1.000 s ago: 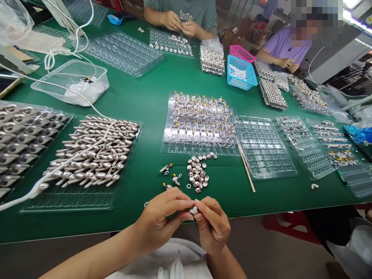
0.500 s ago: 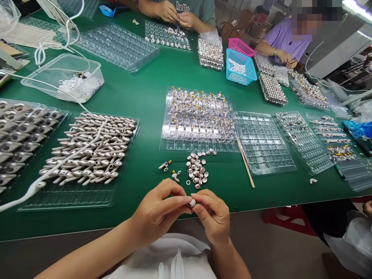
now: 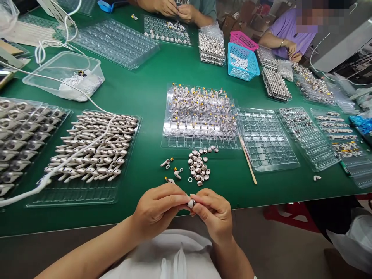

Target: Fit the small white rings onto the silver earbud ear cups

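Note:
Between my fingertips at the table's near edge is a small white earbud (image 3: 191,203) with a dark band, mostly covered by the fingers. My left hand (image 3: 161,203) pinches it from the left, and my right hand (image 3: 213,213) grips its other side. Just beyond lies a loose pile of small round earbud caps (image 3: 199,167). Left of the pile are a few stemmed earbud parts (image 3: 177,174) with yellow tabs, and a small white ring (image 3: 190,179) lies near the pile.
A stacked tray of earbud parts (image 3: 200,112) stands ahead, with a thin wooden stick (image 3: 248,162) beside it. Leftward, a white cable (image 3: 95,139) crosses a tray of earbud shells (image 3: 87,155). A clear plastic box (image 3: 40,79) and a blue basket (image 3: 243,73) stand farther back. Two people work across the table.
Both hands keep hold of the earbud, which has turned slightly so its dark band shows more. The view has shifted a little; the trays lie as before.

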Available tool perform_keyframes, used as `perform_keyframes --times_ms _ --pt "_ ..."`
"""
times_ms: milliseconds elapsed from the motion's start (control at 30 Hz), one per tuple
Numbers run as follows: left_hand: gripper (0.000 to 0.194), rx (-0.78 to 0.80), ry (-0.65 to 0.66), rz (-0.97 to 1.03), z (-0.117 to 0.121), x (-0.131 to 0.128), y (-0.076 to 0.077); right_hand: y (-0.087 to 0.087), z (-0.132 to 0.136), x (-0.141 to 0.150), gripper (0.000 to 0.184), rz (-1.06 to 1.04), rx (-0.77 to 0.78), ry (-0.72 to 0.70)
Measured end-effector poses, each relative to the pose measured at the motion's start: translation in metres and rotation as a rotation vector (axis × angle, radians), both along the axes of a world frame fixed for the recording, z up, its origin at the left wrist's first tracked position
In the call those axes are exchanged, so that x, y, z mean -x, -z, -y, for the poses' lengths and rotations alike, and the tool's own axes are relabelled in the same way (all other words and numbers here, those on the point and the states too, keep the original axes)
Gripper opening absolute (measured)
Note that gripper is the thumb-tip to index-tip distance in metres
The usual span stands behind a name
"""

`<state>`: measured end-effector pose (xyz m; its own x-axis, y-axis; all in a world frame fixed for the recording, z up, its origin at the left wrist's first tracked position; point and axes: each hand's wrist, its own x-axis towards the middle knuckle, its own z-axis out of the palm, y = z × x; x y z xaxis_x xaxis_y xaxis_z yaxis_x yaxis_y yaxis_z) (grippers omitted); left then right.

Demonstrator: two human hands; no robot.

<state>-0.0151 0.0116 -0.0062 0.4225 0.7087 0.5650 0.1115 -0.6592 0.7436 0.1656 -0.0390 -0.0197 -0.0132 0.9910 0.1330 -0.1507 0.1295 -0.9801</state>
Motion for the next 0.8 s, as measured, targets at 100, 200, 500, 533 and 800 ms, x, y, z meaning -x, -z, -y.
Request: perform_keyframes --times_ms 100,200,500,533,800 --pt "0.013 0.085 0.002 0.048 0.002 -0.001 0.004 0.000 0.001 0.003 0.020 -0.069 0.047 0.001" --pt "0.014 0.208 0.019 0.115 0.004 -0.001 0.007 0.001 0.002 0.005 0.017 -0.121 0.085 0.002" --pt "0.009 0.402 -0.013 0.122 0.006 -0.005 0.010 -0.001 0.003 0.004 0.020 0.103 0.047 0.084" --pt "0.008 0.422 -0.016 0.114 0.006 -0.005 0.010 -0.002 0.003 0.004 0.021 0.128 0.030 0.095" --pt "0.014 0.773 0.039 0.163 0.010 -0.005 0.012 -0.002 0.003 0.002 0.031 0.232 -0.083 0.104"
